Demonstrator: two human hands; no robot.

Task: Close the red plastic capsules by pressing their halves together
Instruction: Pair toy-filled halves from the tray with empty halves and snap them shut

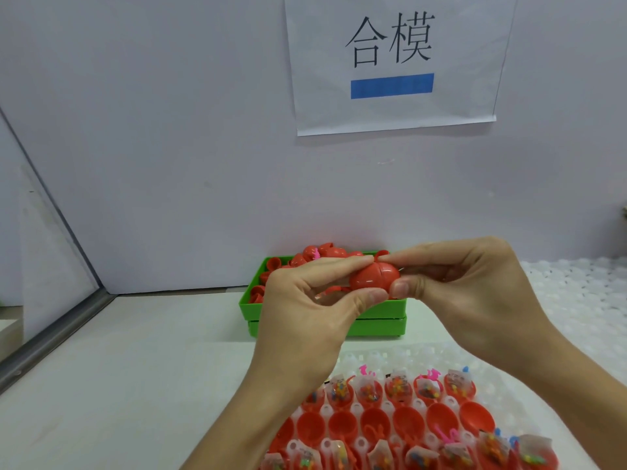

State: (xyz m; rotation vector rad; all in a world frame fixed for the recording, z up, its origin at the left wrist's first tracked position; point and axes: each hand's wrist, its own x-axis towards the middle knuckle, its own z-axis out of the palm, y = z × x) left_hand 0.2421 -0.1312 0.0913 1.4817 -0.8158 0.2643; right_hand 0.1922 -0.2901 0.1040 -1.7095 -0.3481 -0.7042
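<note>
"合模" on wall sheet [393, 62]

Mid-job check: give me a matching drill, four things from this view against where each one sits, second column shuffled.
Things:
1. red capsule
2. green bin
3. paper sign
4. clear tray

Places:
A. on the wall
B. nearest the camera, holding open halves
C. pinched between left hand and right hand
D. behind the hands, against the wall

Pairs: 1-C, 2-D, 3-A, 4-B

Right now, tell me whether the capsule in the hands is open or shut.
Shut, or nearly: the red capsule's halves meet at a thin seam, pinched between both hands' fingers. Fully snapped: cannot tell.
</note>
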